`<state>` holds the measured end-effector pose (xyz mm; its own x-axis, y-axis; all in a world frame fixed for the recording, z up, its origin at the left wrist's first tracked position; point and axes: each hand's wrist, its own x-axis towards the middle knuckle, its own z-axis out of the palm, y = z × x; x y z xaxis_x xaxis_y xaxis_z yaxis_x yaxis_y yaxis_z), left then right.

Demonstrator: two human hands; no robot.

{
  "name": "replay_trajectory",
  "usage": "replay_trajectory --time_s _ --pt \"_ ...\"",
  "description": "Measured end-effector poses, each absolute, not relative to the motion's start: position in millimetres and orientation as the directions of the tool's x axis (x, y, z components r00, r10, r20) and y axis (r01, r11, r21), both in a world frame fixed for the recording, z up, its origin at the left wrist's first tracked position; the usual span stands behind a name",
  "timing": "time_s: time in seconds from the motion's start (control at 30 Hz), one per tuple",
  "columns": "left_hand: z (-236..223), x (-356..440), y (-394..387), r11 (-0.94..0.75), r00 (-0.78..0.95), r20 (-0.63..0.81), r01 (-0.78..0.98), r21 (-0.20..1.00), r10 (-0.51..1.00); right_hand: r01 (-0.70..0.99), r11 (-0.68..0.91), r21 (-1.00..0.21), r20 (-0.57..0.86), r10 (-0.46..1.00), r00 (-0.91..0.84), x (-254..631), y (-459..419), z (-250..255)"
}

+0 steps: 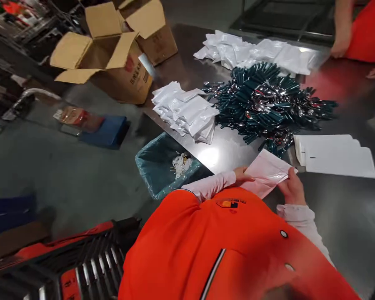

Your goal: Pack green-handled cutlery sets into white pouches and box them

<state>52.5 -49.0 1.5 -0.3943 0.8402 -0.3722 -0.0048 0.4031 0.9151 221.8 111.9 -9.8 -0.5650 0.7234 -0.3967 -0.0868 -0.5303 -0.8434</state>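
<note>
Between my two hands, close to my body at the table's front edge, is a white mailer bag [265, 171] with a pinkish tint. My left hand [242, 175] grips its left edge, fingers closed on it. At the opposite edge my right hand [293, 187] pinches the bag near its upper right corner. Just beyond the bag lies a large heap of dark-green-handled metal cutlery [262, 100], spoons among it. To the right of the bag is a stack of flat white mailer bags [336, 154]. What the held bag contains cannot be seen.
White filled packets lie in a pile [187, 110] on the left and a row [256, 50] at the back. A lined bin [153, 171] stands below the table's left edge. Open cardboard boxes [118, 71] stand behind it. A co-worker's hand [342, 43] rests at the far right.
</note>
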Motion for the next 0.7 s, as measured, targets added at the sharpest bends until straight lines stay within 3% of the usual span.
replay_trajectory --time_s 0.1,0.2,0.3,0.43,0.5,0.57,0.7 --pt "19.9 -23.4 -62.0 0.425 -0.479 -0.360 0.030 0.905 0.800 -0.059 -0.542 -0.839 -0.400 0.685 -0.609 196.0 119.6 1.3" --pt "61.7 -137.3 -83.1 0.489 -0.650 -0.240 0.232 0.841 0.721 0.094 -0.552 -0.828 -0.475 0.604 -0.640 180.8 116.0 7.2" --pt "115.5 -259.2 -107.1 0.625 -0.740 -0.141 0.431 0.651 0.657 0.255 -0.591 -0.765 -0.581 0.462 -0.670 169.6 97.7 7.2" --pt "154.0 -371.7 -120.4 0.824 -0.810 -0.222 0.461 0.330 0.542 0.413 -0.602 -0.683 -0.685 0.333 -0.648 152.2 65.5 3.4" --pt "147.1 -393.8 -117.0 0.886 -0.854 -0.235 0.442 0.139 0.464 0.451 -0.600 -0.661 -0.712 0.313 -0.628 144.8 53.4 1.9" --pt "128.4 -395.2 -111.2 0.891 -0.855 -0.266 0.453 0.033 0.444 0.470 -0.598 -0.650 -0.727 0.309 -0.613 140.6 44.7 1.4" --pt "96.7 -365.1 -113.0 0.889 -0.811 -0.384 0.453 0.065 0.441 0.496 -0.609 -0.620 -0.762 0.315 -0.566 142.4 32.7 2.7"
